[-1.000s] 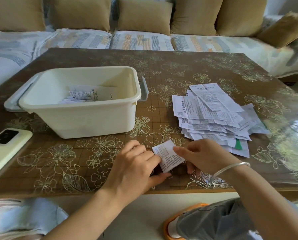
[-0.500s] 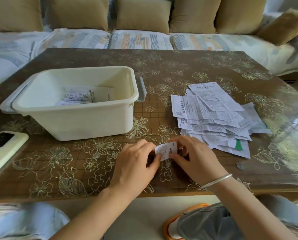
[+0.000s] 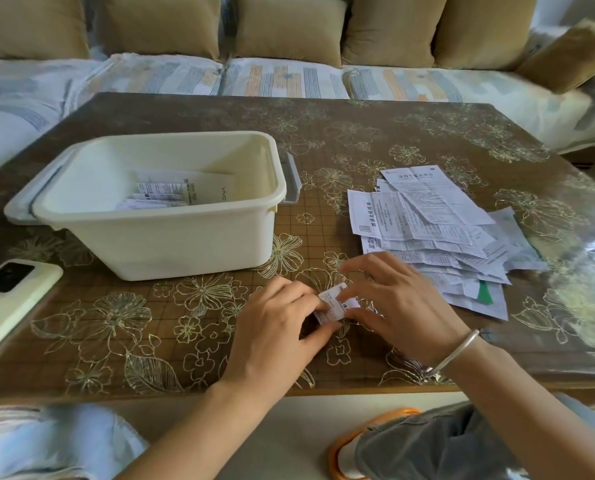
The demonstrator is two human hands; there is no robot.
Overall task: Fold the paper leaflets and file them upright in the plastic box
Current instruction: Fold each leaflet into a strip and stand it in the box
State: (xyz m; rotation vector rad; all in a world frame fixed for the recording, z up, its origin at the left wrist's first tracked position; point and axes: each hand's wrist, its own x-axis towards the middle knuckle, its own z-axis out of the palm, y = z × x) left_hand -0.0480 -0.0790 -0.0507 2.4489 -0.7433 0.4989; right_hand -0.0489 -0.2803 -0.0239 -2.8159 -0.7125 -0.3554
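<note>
pinching one small folded leaflet (image 3: 335, 306) between them, the left hand (image 3: 275, 327) and right hand (image 3: 400, 306) both grip its thin printed paper just above the glossy floral table (image 3: 358, 133), and their fingertips hide most of its edges. beyond the left hand stands one smooth, cream, rectangular plastic box (image 3: 150, 233) holding filed leaflets (image 3: 157, 195), whose number cannot be made out. beyond the right hand lies one loose, overlapping pile of creased sheets (image 3: 427, 223), too layered to count.

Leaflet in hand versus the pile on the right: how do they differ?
The held leaflet is folded small; the pile is loose, opened sheets. The held leaflet is pinched by left hand and right hand; the pile lies flat on the table. Both are white printed paper.
</note>
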